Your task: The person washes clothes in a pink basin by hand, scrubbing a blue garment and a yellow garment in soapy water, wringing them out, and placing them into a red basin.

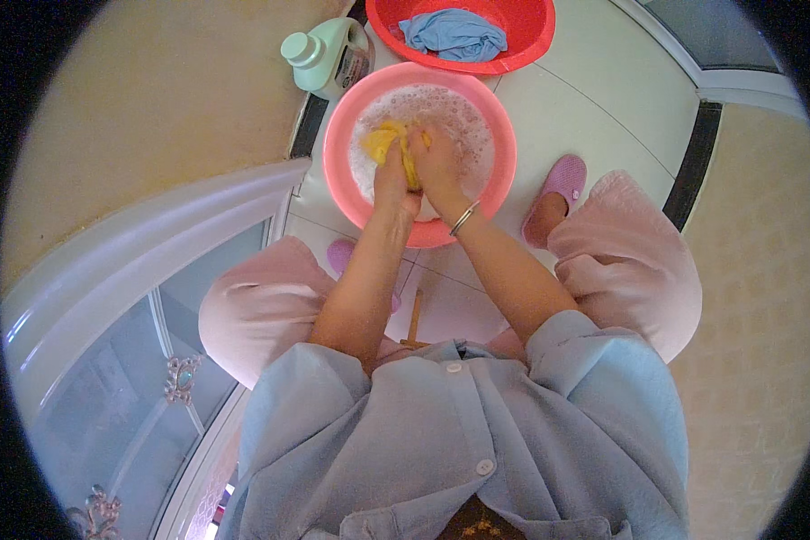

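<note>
A pink plastic basin (503,158) of sudsy water (469,111) stands on the floor before me. Over the suds, my left hand (393,179) grips a yellow cloth (382,140) from the left. My right hand (437,158), with a metal bangle (464,219) on its wrist, is closed on the same cloth from the right. Part of the cloth bulges out at the left, and the rest is bunched between both hands. The fingertips are partly hidden by the cloth and the hands themselves.
Behind the pink basin, a red basin (543,30) holds a blue cloth (453,35). A pale green detergent bottle (327,59) stands at the basin's upper left, by the wall (175,88). My feet, in pink slippers (568,177), are on either side. A glazed door (128,337) is at left.
</note>
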Action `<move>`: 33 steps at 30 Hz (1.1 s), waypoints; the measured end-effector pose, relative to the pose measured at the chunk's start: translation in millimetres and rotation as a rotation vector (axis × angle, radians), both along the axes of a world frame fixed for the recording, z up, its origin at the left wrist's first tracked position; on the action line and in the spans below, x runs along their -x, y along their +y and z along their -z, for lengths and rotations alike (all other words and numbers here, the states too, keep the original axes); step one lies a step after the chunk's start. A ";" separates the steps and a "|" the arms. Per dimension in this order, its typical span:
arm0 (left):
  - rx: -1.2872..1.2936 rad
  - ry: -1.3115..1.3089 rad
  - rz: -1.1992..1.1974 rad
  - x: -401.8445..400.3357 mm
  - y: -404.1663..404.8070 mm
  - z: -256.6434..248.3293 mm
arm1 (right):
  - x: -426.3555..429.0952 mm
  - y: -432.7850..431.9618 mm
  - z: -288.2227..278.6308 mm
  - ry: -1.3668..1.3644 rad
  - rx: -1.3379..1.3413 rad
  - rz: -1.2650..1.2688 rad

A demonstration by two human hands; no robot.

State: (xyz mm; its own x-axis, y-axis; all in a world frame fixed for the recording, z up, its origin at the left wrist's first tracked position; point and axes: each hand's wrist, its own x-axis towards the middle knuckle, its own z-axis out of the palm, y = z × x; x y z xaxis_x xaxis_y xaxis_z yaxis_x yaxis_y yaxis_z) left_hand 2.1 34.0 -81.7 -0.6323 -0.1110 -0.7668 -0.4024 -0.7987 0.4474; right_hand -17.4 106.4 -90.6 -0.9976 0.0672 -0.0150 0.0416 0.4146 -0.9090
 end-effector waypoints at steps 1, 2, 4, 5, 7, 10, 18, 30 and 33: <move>0.007 -0.054 0.019 2.2 2.8 -7.0 | 7.2 4.7 1.7 -0.083 0.116 0.006; 0.013 -0.109 0.040 3.1 5.9 -10.8 | 10.4 8.6 3.3 -0.165 0.231 0.015; -0.123 0.037 0.033 6.0 -6.6 7.4 | 3.2 0.9 -2.7 -0.050 -0.145 -0.123; -0.194 0.110 0.027 4.8 -12.3 19.9 | -3.8 -5.9 -6.7 0.007 -0.336 -0.194; -0.157 0.108 -0.021 -9.1 -24.8 33.4 | -34.7 -36.1 -44.0 0.279 -0.162 -0.204; -0.112 0.117 -0.019 -14.4 -17.7 34.1 | -32.2 -33.5 -42.5 0.066 -0.376 -0.160; 0.707 0.163 0.505 0.0 -8.5 -15.7 | 7.0 59.9 29.4 -0.362 -0.023 -0.325; 1.603 0.756 0.688 1.6 -47.2 -6.5 | 25.5 46.2 -28.2 -0.235 0.110 -0.681; 1.286 0.781 0.687 3.8 -52.3 -19.1 | 29.3 43.8 -73.0 -0.268 0.260 -0.678</move>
State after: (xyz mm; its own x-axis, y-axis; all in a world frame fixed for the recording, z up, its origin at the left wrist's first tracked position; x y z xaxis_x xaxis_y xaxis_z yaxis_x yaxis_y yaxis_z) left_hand -1.7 -18.2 -62.6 -0.9923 0.0639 0.1061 0.1236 0.4514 0.8837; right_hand -46.6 150.2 -17.5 -0.7794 -0.5960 -0.1931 0.0870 0.2023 -0.9755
